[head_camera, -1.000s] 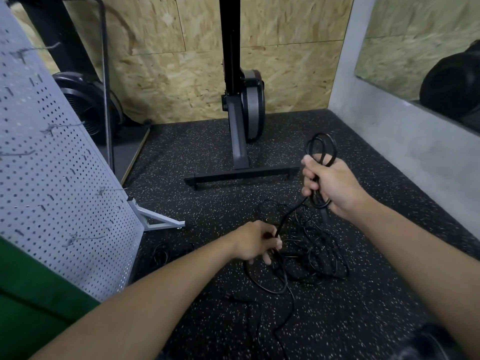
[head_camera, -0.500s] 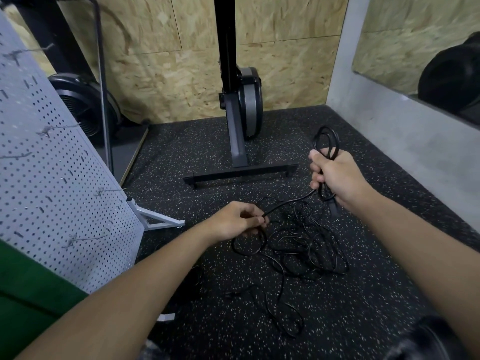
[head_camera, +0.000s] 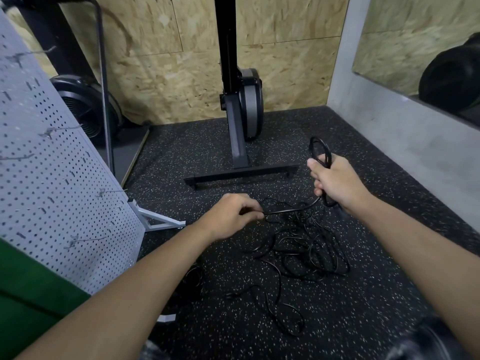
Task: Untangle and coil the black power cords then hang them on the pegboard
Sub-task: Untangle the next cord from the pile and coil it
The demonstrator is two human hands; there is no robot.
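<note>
1. Head view: the right hand [head_camera: 337,183] is up in the air, over the black rubber floor with white specks [head_camera: 376,294]. Its grip is closed tight round a small coil of black power cord [head_camera: 319,149]. Loops of the coil stick out above the fist and below it.
2. One stretched bit of black cord [head_camera: 288,210] runs from the coil across to the left hand [head_camera: 231,216]. The left hand's grip is narrow. Its thumb and fingers pinch that cord.
3. A messy pile of thin black power cords [head_camera: 306,248] lies on the floor, below the two hands and a bit to the right. More loops trail from the pile toward the camera.
4. On the left stands a big white metal pegboard full of little holes [head_camera: 52,190]. It rests on a white metal foot. Thin metal hooks [head_camera: 88,240] stick out of the board.
5. Behind the pile stands a black and grey exercise machine [head_camera: 239,105] on a long flat foot. It is close to a light brown chipboard wall [head_camera: 168,74]. A round black fan [head_camera: 83,105] sits behind the pegboard. Something green [head_camera: 26,294] shows at the bottom left.
</note>
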